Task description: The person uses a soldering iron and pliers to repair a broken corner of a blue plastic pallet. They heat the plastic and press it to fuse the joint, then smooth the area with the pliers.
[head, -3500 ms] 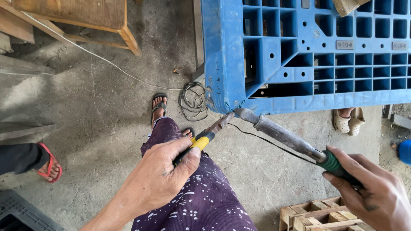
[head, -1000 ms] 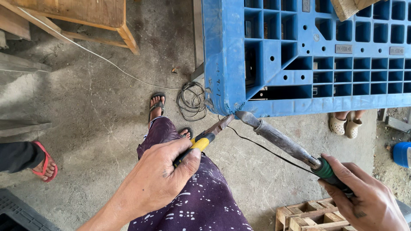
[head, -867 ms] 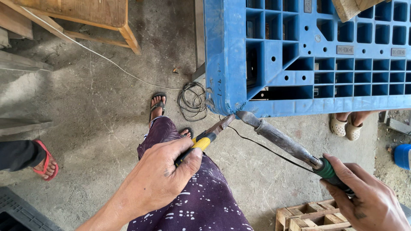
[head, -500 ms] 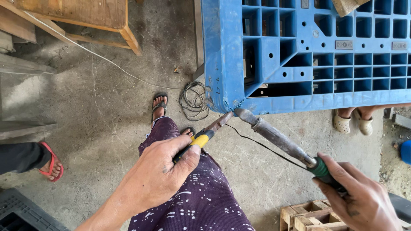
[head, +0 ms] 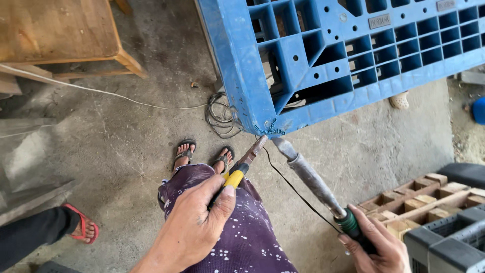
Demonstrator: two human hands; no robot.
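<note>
**Two tools at one pallet corner**

Your left hand (head: 194, 227) is closed around one yellow-and-black-handled screwdriver (head: 241, 166); your right hand (head: 376, 247) is wrapped on the green grip of one long grey metal soldering iron (head: 313, 184). Both tips sit just under the frayed corner of one blue plastic grid pallet (head: 313, 65). One coil of dark wire (head: 221, 114) lies beside it. Your two sandalled feet (head: 202, 154) stand on the concrete.

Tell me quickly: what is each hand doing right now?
Left hand: closed on a yellow-handled tool.
Right hand: closed on the green handle of a soldering iron.
</note>
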